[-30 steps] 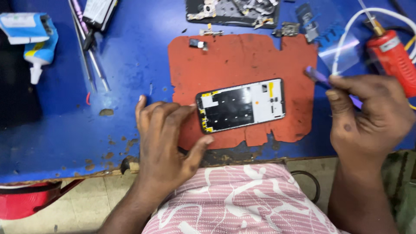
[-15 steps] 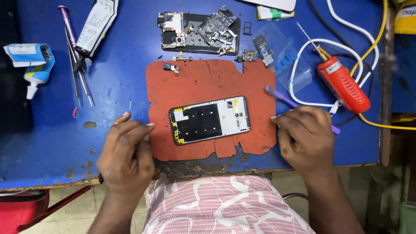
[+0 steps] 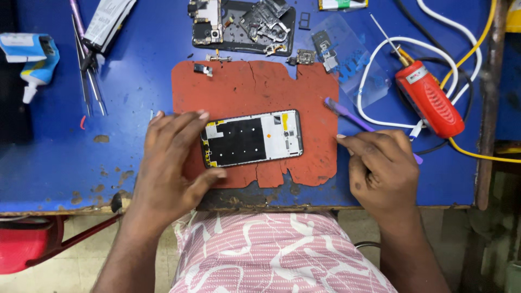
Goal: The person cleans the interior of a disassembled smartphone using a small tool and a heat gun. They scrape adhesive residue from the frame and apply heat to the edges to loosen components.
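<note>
Head view looks straight down on your blue workbench (image 3: pixel 125 81), where an opened phone frame (image 3: pixel 252 139) lies flat on a cracked red-orange mat (image 3: pixel 255 87), its long side running left to right and its inside facing up.

Your left hand (image 3: pixel 171 163) rests palm down at the frame's left end. The fingers (image 3: pixel 187 122) are spread slightly apart and laid flat on the mat, their tips reaching the frame's upper left corner, while the thumb lies along the mat just beside its lower left corner. So the frame's short edge sits in the fork between thumb and fingers, braced rather than gripped; nothing is closed around it.

Your right hand (image 3: pixel 380 168) sits on the mat's right edge, near the frame's right end but apart from it. Its fingers are curled together and pinched on a thin purple pry tool (image 3: pixel 347 114), whose flat tip points up and left over the mat, clear of the frame.

Farther off, a red soldering tool (image 3: pixel 429 97) with white and yellow leads lies to the right, a black tray of phone parts (image 3: pixel 244 21) sits above the mat, tweezers (image 3: pixel 87 76) lie to the upper left, and a glue bottle (image 3: pixel 32 54) rests at the left edge.
</note>
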